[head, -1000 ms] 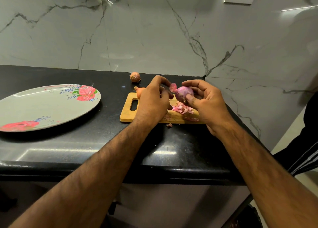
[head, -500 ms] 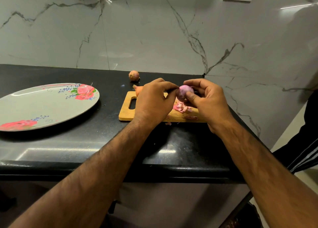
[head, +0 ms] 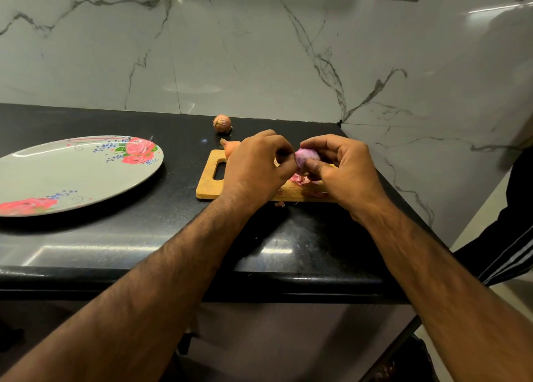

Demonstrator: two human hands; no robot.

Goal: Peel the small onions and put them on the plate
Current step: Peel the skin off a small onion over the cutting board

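1. Head view: the small purple onion (head: 307, 156) is up off the wooden cutting board (head: 210, 182), held between my two hands over its right half. It looks mostly peeled, glossy and pale purple.
2. My right hand (head: 343, 171) grips the onion, with the thumb pressed on its near face and the fingers curled over the far side.
3. My left hand (head: 256, 165) has its fingers curled in, with the tips pinching at the onion's left end. I cannot tell whether they have hold of a flap of skin.
4. To do this well, I should keep the right grip firm but turn the onion a little after each pull. The left pinch should catch only the thin outer skin and strip it toward the root end, so the scraps drop onto the board.
5. Pink peel scraps (head: 300, 179) lie on the board just under my hands.
6. An unpeeled orange onion (head: 230, 148) sits at the board's far edge, partly hidden by my left hand. A brown onion (head: 222, 123) rests farther back on the black countertop (head: 144, 237).
7. Well to the left is the flowered plate (head: 43, 179), with no onion on it yet.
8. A second ago my left hand was lifting a pink strip clear of the onion. That strip is gone now, and the fingertips are back on the onion for another pull.
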